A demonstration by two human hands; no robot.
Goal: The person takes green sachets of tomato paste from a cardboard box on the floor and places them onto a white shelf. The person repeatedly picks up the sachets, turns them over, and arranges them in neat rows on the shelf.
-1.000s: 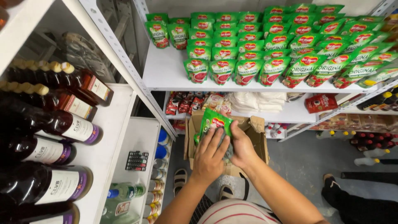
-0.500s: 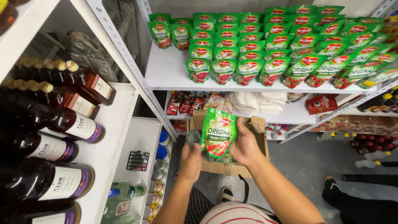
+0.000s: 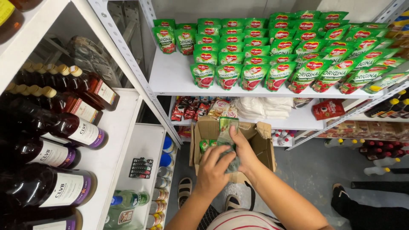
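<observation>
A: Where is the pouch you have in hand?

B: The green pouch stands over the open cardboard box, about level with the box's far flaps; you see it nearly edge-on, its top poking above your fingers, so its face is hard to read.

A: And your hands?

B: Your right hand is closed round the pouch from the right, thumb at its upper edge; your left hand lies just below and to the left, fingers curled over something green at the box's mouth; whether it grips that or only presses on it, you cannot tell from here.

A: What is in the box?

B: More green pouches show along its left inner wall; the rest is hidden behind your hands.

A: And around it?

B: The box sits in front of you above your sandalled feet; beyond it the white shelf carries rows of upright green pouches with red pictures; the shelf beneath holds red snack packets and white folded bags; to your left, dark wine bottles lie on their sides on another white rack; at the right edge a second person's dark-clad leg and foot rest on the grey floor.
</observation>
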